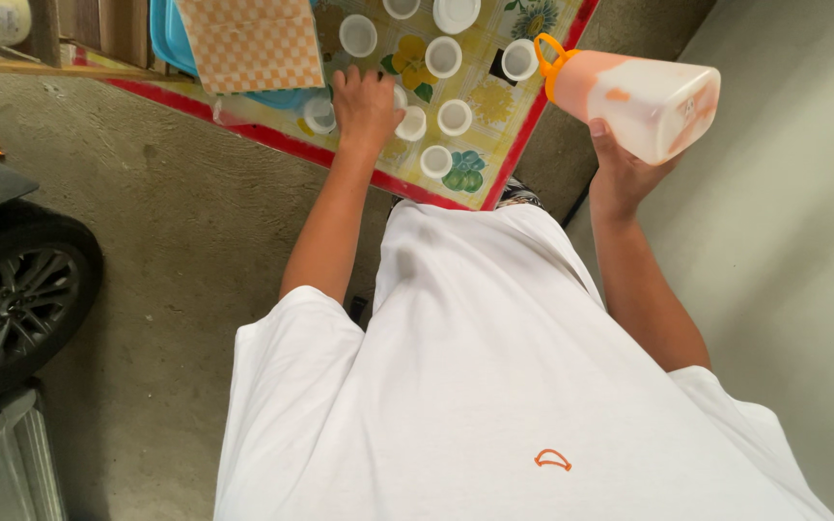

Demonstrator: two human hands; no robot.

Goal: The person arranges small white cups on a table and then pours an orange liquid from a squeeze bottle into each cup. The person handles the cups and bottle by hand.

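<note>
While right hand [620, 169] grips jug [644, 96], left hand [364, 106] on cups [412, 123].

L hand [367, 104] reaches fwd to the table [523, 135], palm down, fingers curled, knuckles up, resting on the tabletop just inside its near red edge. L arm nearly straight, bare forearm running back from the table edge to a short white sleeve. R hand [620, 166] is off the table, just beyond its near corner, raised, thumb up, fingers closed in a grip. R elbow bent, forearm rising from the sleeve twd that corner.
</note>
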